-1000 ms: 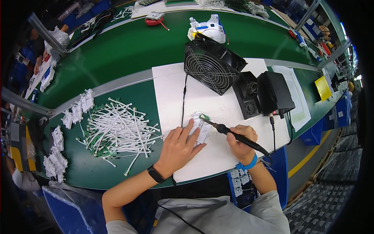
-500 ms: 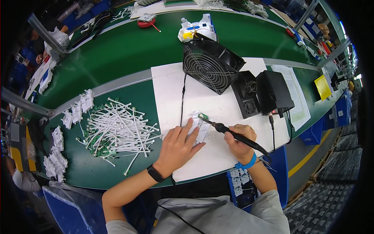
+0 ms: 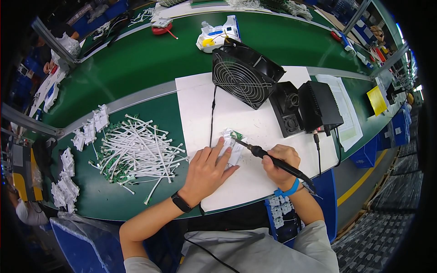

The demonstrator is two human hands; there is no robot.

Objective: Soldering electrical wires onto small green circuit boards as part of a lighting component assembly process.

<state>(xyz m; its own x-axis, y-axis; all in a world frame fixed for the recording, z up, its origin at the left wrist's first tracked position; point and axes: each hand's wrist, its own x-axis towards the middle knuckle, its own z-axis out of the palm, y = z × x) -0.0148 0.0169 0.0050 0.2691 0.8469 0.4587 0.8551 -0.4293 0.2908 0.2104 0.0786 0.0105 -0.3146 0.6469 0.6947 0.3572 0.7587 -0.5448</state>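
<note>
Left hand [image 3: 205, 174] spread flat, pinning the white part [image 3: 236, 154] to the counter [image 3: 102, 200]. Beyond, shell [image 3: 218, 34] has drifted left; I judge the work unaffected. Green board [image 3: 236, 135] atop the part; iron [image 3: 257, 151] tip sits lower, baring more green. Right hand [image 3: 281, 164] grips iron.

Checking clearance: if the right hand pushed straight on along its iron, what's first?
The green board on the white part. The right hand's iron has its tip at or just off it; depth unclear.
</note>
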